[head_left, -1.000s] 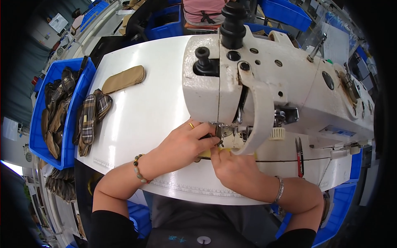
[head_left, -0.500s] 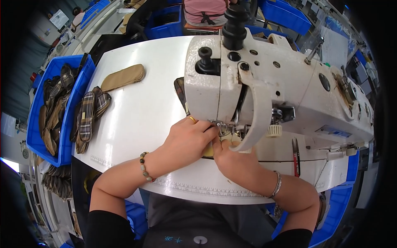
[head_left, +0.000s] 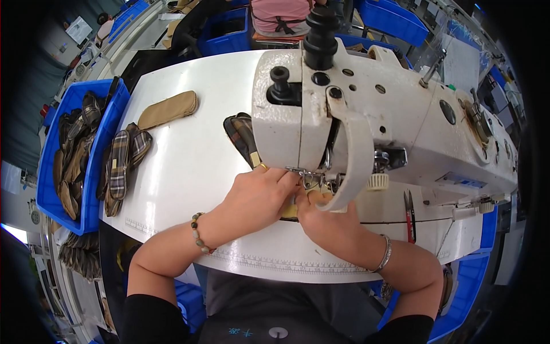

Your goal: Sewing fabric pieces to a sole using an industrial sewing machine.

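Both my hands are at the needle area of a white sewing machine (head_left: 281,123). My left hand (head_left: 258,195) has its fingers pressed together on a plaid fabric piece (head_left: 242,136), whose far end sticks out beyond the knuckles, left of the machine head. Close against it, my right hand (head_left: 326,221) has bent fingers under the presser foot area, partly hidden by the white curved guard (head_left: 360,155). A bit of yellowish material (head_left: 290,212) shows between the hands. What the fingertips pinch is largely covered.
Red-handled thread snips (head_left: 410,218) lie right of my right hand. A tan padded oval piece (head_left: 168,110) and a pile of plaid pieces (head_left: 119,163) lie on the left of the white table (head_left: 195,149). Beside them stands a blue bin (head_left: 91,200) of similar pieces. A person in pink (head_left: 279,17) sits beyond.
The plaid piece has swung out to the left, and more of it shows beside the machine head. Both hands stay almost in place at the needle. The view has shifted slightly.
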Demonstrator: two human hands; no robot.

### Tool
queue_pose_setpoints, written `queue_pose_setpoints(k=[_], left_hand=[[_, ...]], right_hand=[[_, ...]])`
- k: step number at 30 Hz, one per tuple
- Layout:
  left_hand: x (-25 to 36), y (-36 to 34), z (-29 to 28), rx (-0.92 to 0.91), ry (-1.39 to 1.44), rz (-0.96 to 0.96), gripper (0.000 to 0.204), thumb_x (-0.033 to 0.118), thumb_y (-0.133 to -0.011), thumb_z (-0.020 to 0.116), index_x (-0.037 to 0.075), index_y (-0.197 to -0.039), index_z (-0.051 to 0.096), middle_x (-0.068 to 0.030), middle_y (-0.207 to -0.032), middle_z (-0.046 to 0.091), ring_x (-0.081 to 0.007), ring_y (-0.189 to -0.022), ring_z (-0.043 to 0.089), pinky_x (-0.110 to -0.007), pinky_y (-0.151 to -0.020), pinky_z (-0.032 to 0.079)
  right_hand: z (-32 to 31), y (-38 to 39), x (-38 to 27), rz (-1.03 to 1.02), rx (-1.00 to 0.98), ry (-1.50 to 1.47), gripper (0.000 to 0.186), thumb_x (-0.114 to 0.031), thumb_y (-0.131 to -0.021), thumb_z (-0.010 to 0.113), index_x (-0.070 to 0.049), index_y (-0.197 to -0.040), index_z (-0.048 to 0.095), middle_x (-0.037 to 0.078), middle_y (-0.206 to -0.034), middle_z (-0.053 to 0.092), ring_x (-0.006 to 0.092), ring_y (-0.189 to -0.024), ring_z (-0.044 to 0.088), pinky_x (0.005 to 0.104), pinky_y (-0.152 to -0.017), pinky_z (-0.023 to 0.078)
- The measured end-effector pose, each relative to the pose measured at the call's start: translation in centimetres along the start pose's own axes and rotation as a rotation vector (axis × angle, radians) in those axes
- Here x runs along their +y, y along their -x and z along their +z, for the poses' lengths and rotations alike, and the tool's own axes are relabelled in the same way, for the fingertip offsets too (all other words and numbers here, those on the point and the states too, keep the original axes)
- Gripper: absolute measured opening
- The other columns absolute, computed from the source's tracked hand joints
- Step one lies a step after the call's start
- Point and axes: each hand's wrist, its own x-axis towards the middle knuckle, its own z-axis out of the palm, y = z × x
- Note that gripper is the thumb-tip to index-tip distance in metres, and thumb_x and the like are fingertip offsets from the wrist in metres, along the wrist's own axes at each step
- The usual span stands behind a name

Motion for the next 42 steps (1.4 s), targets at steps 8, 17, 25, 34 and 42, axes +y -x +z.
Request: queue_pose_setpoints(k=[8,17,25,34,42], left_hand=[[-1.7,-0.2,-1.9,-0.006,0.223,0.017,0.026,0.017,-0.082,0.073,0.007,-0.106,0.07,-0.0122,-0.096,0.066,-0.0334,-0.086,0.064,-0.042,-0.072,0.054],[-4.0,-0.8,1.9,0.107,0.301,-0.009,0.02,0.024,-0.083,0.075,0.013,-0.099,0.073,-0.0057,-0.102,0.065,-0.0235,-0.101,0.057,-0.041,-0.09,0.029],[-4.5,-0.9,1.4,0.007,0.579,-0.049,0.016,0.026,-0.084,0.075,0.017,-0.097,0.074,-0.0006,-0.097,0.066,-0.0191,-0.1,0.056,-0.039,-0.086,0.028],[-3.8,-1.2,1.6,0.098,0.656,-0.024,0.012,0.024,-0.085,0.073,0.02,-0.096,0.076,0.0046,-0.097,0.068,-0.0157,-0.097,0.059,-0.04,-0.086,0.028],[-3.7,-1.0,1.6,0.201,0.36,0.054,0.01,0.026,-0.085,0.073,0.02,-0.092,0.076,0.0039,-0.096,0.068,-0.0162,-0.092,0.06,-0.039,-0.086,0.028]], right_hand=[[0.2,0.1,0.1,0.245,-0.082,-0.41,0.016,-0.017,-0.092,0.059,-0.003,-0.09,0.067,0.014,-0.074,0.069,0.0327,-0.069,0.069,0.0398,-0.057,0.054],[0.4,0.2,0.8,0.191,-0.065,-0.346,0.013,-0.013,-0.093,0.06,-0.002,-0.094,0.067,0.013,-0.076,0.069,0.0301,-0.068,0.069,0.0379,-0.055,0.052],[-1.7,-0.5,1.4,0.017,-0.02,-0.256,0.016,-0.003,-0.085,0.06,0.0,-0.099,0.068,0.011,-0.075,0.067,0.0264,-0.067,0.069,0.0355,-0.056,0.054],[-1.0,-0.9,2.1,0.079,0.124,-0.265,0.01,-0.004,-0.082,0.064,-0.009,-0.087,0.071,0.007,-0.067,0.065,0.026,-0.059,0.067,0.0356,-0.05,0.05],[0.6,-0.4,2.4,0.093,0.245,-0.349,0.019,-0.007,-0.078,0.069,-0.013,-0.096,0.073,0.003,-0.07,0.067,0.0201,-0.057,0.064,0.035,-0.051,0.048]])
